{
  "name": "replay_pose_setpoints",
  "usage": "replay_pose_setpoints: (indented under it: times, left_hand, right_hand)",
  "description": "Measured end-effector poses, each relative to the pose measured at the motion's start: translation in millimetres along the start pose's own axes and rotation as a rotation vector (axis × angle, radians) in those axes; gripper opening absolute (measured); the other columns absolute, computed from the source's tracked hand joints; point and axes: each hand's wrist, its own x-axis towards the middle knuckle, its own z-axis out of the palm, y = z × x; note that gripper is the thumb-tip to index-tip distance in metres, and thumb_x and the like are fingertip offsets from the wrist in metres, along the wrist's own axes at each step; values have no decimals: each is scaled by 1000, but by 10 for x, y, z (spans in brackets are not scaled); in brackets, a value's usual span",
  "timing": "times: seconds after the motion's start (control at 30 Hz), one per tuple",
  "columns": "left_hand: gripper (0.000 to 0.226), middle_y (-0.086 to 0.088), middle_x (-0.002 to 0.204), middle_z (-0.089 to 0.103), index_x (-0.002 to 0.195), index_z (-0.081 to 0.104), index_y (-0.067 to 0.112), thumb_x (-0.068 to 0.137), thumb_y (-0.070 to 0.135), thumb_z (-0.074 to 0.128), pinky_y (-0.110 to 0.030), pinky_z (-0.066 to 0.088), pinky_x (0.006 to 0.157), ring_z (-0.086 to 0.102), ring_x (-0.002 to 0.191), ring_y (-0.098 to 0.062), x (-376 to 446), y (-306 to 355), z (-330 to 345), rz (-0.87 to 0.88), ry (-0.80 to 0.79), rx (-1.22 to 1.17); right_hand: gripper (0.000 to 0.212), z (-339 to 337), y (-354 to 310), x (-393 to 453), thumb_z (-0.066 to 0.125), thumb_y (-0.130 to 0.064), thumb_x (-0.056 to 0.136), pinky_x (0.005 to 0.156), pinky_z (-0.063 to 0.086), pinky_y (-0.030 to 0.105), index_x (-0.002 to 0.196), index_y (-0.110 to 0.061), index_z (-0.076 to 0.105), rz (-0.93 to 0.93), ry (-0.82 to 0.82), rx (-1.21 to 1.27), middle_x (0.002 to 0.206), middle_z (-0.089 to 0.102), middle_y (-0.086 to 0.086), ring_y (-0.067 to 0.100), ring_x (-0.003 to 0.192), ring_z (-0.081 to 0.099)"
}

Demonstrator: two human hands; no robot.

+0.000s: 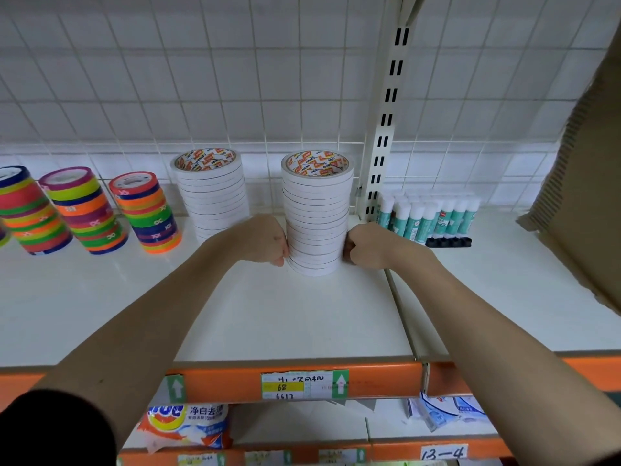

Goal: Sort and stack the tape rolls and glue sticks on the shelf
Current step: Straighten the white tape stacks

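A tall stack of white tape rolls point(317, 213) stands on the white shelf point(268, 317). My left hand point(265, 238) and my right hand point(364, 245) are curled into fists, with the knuckles against the stack's left and right sides near its base. A second stack of white tape rolls point(211, 193) stands behind my left hand, further back. Three leaning stacks of coloured tape rolls point(84, 210) fill the left of the shelf. White-capped green glue sticks point(430, 213) stand in rows at the right, beyond the upright post.
A slotted metal upright point(383, 129) and a wire grid back the shelf. A brown cardboard box point(591, 183) hangs over the right side. The orange shelf edge point(235, 381) carries a price label point(302, 385). Packaged goods point(188, 425) lie on the shelf below.
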Motion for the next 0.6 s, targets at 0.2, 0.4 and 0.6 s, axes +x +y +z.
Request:
replay_pose_setpoints:
  times: [0.2, 0.4, 0.6]
  left_hand:
    - [29, -6, 115, 63, 111, 66, 5, 84, 11, 61, -30, 44, 93, 54, 110, -24, 34, 16, 44, 0, -50, 85]
    - [23, -5, 99, 68, 100, 70, 5, 78, 8, 63, -35, 50, 88, 60, 96, -22, 117, -19, 68, -27, -57, 63]
    - [22, -2, 103, 68, 96, 71, 9, 75, 8, 63, -38, 47, 94, 58, 103, -22, 134, -56, 98, -24, -38, 73]
  right_hand:
    - [17, -11, -16, 36, 41, -6, 88, 51, 33, 21, 72, -7, 46, 19, 6, -38, 85, 49, 8, 23, 77, 47]
    - [25, 11, -30, 85, 41, -5, 87, 49, 30, 22, 63, -11, 38, 10, 26, -60, 72, 42, 2, 24, 76, 45]
    - [14, 20, 9, 74, 42, -5, 88, 56, 37, 24, 78, -3, 51, -2, 21, -9, 85, 52, 9, 23, 78, 48]
